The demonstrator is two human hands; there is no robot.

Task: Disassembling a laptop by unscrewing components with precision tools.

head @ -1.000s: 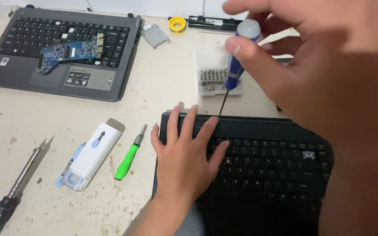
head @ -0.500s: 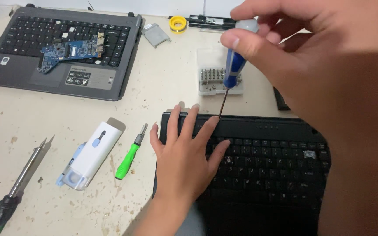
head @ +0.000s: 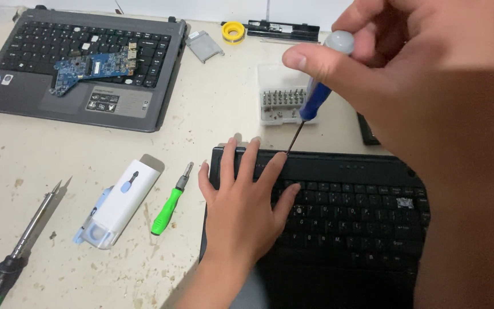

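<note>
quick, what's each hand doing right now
Left hand: open, flat on the black laptop, holding nothing.
Right hand: closed on the blue screwdriver, tip at the laptop's top edge.

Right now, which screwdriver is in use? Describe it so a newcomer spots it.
Find the black laptop nearest the camera. At its top edge the right hand holds a blue-handled screwdriver upright. Unlike the green-handled screwdriver lying on the table, it has a grey cap.
</note>
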